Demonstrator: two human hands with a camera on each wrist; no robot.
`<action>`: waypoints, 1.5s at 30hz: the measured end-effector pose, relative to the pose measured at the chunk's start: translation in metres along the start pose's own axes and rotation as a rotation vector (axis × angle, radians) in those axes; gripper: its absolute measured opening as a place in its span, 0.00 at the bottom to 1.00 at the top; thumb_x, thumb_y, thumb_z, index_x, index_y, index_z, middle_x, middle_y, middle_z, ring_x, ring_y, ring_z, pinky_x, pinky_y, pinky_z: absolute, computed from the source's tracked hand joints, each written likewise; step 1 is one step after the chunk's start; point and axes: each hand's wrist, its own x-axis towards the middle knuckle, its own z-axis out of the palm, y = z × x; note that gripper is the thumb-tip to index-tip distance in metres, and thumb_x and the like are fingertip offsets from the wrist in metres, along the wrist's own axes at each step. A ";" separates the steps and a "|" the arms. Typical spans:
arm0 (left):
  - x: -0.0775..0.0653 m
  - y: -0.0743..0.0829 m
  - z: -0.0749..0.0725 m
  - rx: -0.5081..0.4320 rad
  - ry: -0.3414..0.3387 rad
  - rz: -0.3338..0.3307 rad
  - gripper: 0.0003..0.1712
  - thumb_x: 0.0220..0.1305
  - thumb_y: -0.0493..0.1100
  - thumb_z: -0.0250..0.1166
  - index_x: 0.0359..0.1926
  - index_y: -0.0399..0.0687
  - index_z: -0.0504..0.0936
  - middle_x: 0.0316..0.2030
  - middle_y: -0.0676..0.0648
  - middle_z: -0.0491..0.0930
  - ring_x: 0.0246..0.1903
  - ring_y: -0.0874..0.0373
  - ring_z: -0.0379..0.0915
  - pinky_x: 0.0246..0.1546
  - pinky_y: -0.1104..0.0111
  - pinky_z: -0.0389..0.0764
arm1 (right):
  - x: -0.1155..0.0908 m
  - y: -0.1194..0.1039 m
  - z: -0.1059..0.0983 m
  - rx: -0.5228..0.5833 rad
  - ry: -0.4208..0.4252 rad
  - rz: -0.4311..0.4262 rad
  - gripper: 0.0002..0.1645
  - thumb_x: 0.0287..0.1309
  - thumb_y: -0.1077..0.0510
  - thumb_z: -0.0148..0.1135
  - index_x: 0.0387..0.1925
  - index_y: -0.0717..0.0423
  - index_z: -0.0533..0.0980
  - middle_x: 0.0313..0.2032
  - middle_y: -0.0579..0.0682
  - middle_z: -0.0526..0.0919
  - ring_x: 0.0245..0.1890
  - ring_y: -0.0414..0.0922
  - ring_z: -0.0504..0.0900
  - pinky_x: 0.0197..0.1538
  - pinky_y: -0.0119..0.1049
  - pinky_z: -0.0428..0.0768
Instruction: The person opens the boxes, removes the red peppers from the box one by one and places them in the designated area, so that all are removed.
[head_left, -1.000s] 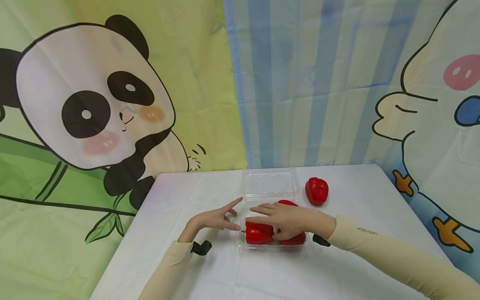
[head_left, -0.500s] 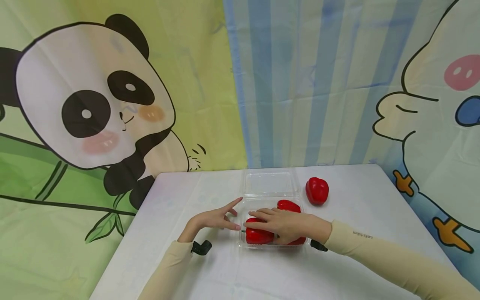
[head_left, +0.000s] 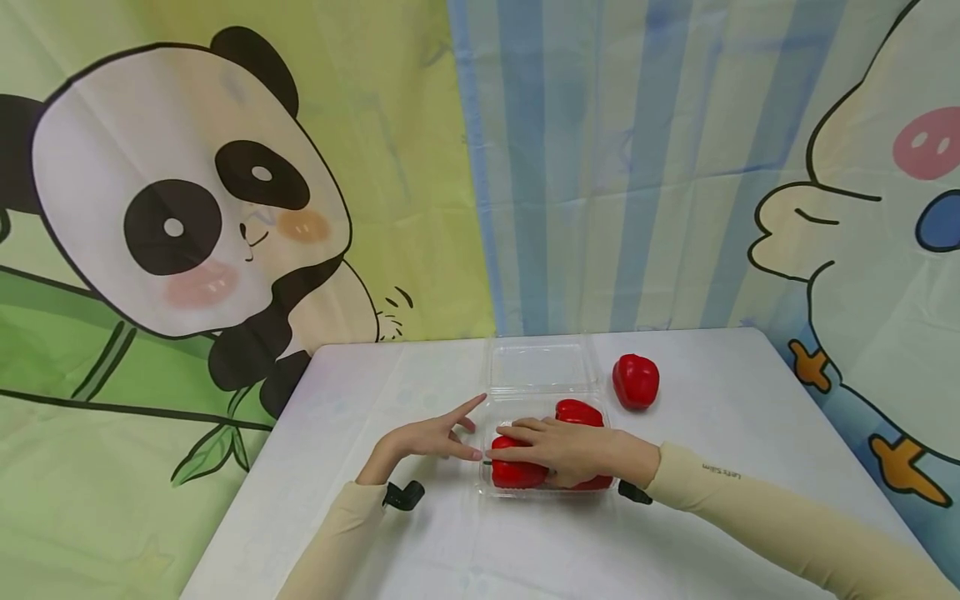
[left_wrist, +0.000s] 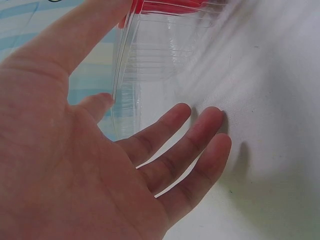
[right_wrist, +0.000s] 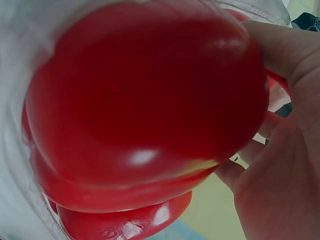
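In the head view, a clear plastic clamshell box (head_left: pixel 540 493) holds several red bell peppers. My right hand (head_left: pixel 573 454) lies across it, its fairly straight fingers over the front left pepper (head_left: pixel 517 476) and its thumb beside that pepper. A back pepper (head_left: pixel 577 411) shows behind the hand; the hand partly covers the front right pepper (head_left: pixel 597 483). In the right wrist view, a large red pepper (right_wrist: pixel 145 95) hides the fingertips. My left hand (head_left: pixel 427 438) is at the box's left side, fingers spread. Its thumb and index finger reach the box's edge in the left wrist view.
The box's transparent lid (head_left: pixel 540 367) is folded back flat behind it. Another red bell pepper (head_left: pixel 636 382) sits on the white table (head_left: pixel 420 533) to the right of the lid. Printed curtains (head_left: pixel 585 167) hang behind the table's back edge.
My right hand has moved slightly lower and settled over the front left pepper, showing more of the back pepper. The left hand has kept its place.
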 end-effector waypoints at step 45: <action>-0.002 0.003 0.001 0.000 0.005 -0.007 0.60 0.61 0.59 0.71 0.80 0.72 0.37 0.66 0.42 0.68 0.46 0.56 0.79 0.48 0.60 0.79 | -0.010 0.006 -0.025 0.062 0.049 0.050 0.57 0.55 0.51 0.75 0.77 0.27 0.51 0.76 0.46 0.61 0.75 0.51 0.60 0.67 0.52 0.73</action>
